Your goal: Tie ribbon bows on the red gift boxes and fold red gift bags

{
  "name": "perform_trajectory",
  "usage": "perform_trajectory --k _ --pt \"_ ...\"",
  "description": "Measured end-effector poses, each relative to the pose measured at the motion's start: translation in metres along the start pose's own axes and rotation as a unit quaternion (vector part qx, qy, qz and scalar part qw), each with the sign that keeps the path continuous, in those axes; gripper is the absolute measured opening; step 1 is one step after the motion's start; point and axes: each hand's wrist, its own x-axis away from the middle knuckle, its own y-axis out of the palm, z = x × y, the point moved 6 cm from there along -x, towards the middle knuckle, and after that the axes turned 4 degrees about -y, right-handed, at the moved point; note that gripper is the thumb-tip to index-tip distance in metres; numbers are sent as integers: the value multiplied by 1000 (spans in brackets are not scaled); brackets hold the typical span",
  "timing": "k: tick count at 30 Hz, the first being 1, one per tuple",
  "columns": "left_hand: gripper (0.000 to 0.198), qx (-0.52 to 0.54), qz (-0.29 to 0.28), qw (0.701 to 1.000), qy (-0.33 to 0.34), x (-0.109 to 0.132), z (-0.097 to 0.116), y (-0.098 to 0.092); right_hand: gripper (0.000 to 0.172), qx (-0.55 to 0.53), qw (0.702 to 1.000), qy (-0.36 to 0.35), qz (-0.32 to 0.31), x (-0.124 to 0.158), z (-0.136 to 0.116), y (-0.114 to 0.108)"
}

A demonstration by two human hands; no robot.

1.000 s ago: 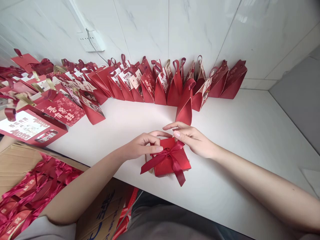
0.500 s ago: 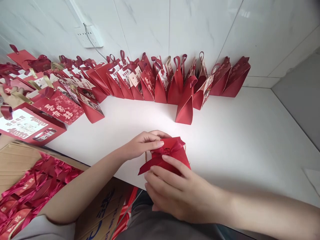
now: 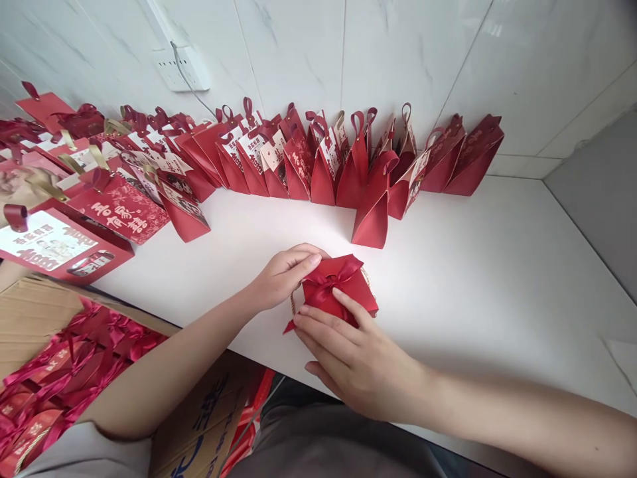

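A small red box (image 3: 361, 292) with a dark red ribbon bow (image 3: 334, 281) on its front and a twisted gold cord at its sides is between my hands, over the white table. My left hand (image 3: 287, 273) grips its upper left edge, thumb on the near face and the other fingers partly hidden behind. My right hand (image 3: 354, 352) lies over the lower part of the box with its fingers stretched out, one fingertip at the bow's knot. One ribbon tail sticks out to the left of my right fingertips.
Several red gift boxes (image 3: 298, 169) with ribbon loops line the wall behind the white table (image 3: 497, 279). One red box (image 3: 371, 216) stands nearer. Another person's hand (image 3: 22, 186) is at the far left. A carton (image 3: 30, 302) at lower left holds red ribboned packets.
The small box and both hands have shifted slightly away from my body. My right hand has flattened over the box, and more of the bow shows.
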Motion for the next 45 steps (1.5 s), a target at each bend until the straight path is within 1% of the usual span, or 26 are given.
perform_trajectory --k 3,5,8,10,13,15,18,21,24,27,29,30,31,32,33,34,35,36,37,38,39,41,43,45 --pt "39 -3 18 1000 -17 0 -3 -2 24 -41 995 -28 83 -2 2 -15" --pt "42 1 7 999 -33 0 -4 -1 23 -66 992 -24 106 -3 6 -21" --pt "44 -8 3 999 -36 2 -2 -1 22 -84 991 -16 100 -6 12 -24" --pt "41 -30 -1 999 -20 3 1 -2 22 -81 993 -18 89 -6 13 -23" --pt "33 -75 -30 997 11 4 6 -2 22 -75 993 -8 86 -5 16 -23" --pt "38 -98 -42 994 18 4 7 -2 25 -83 992 -2 90 -4 17 -23" --pt "40 -120 -37 992 11 4 7 -2 33 -99 990 16 94 -2 16 -22" --pt "39 -154 -24 988 5 5 7 -1 35 -106 989 22 98 0 13 -20" --pt "37 -174 -2 985 -2 5 6 -1 34 -111 990 -1 85 1 11 -15" --pt "36 -194 67 978 14 -3 6 -8 30 -113 991 -17 69 1 21 -13" --pt "34 -204 101 973 29 -15 7 -15 31 -115 989 -17 87 2 36 -15" --pt "34 -196 94 976 31 -23 9 -18 32 -118 987 -4 111 4 47 -17" --pt "33 -181 64 981 27 -32 10 -20 32 -125 982 21 142 6 59 -19" --pt "32 -165 15 986 15 -41 12 -20 31 -137 973 69 175 11 74 -19" --pt "32 -154 -50 987 -4 -50 14 -20 30 -153 957 131 207 17 90 -16" --pt "32 -152 -123 980 -33 -57 17 -19 28 -174 936 194 236 24 106 -12" --pt "32 -157 -191 967 -66 -63 20 -19 26 -197 912 251 257 31 119 -6" --pt "30 -164 -247 950 -96 -68 24 -21 25 -224 890 294 267 38 130 2" --pt "29 -174 -282 937 -113 -72 30 -23 26 -259 868 327 269 42 139 11" --pt "27 -183 -296 930 -117 -76 37 -27 27 -295 846 352 270 46 146 19" --pt "25 -191 -293 930 -111 -80 44 -29 29 -326 828 369 268 48 150 25" --pt "22 -197 -256 943 -79 -84 55 -32 31 -377 804 379 259 48 154 32" --pt "25 -173 -212 961 -49 -81 60 -30 32 -402 800 371 246 45 153 30" --pt "32 -129 -191 973 -30 -71 55 -25 32 -407 807 358 235 42 149 26"
